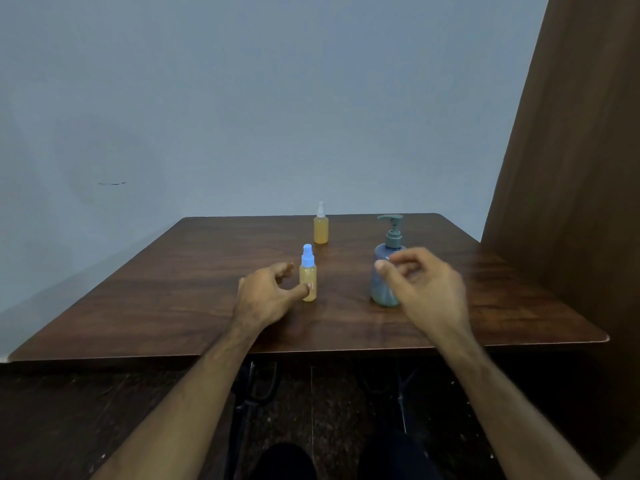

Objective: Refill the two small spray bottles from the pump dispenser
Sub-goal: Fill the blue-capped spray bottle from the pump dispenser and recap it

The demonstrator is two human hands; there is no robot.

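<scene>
A small spray bottle with a blue cap [308, 271] and amber liquid stands upright near the table's middle. My left hand [266, 296] is beside it on the left, fingers apart, thumb tip touching its lower side. A second small spray bottle with a white cap [321, 225], also amber, stands farther back. The blue-grey pump dispenser [389, 251] stands on the right. My right hand [426, 285] hovers in front of its body, fingers curled loosely and apart, hiding part of it; whether it touches the dispenser is unclear.
The dark wooden table [173, 289] has its front edge close to me and a pale wall behind it. A brown wooden panel [571, 168] rises along the right side. Dark floor and my knees lie below the table edge.
</scene>
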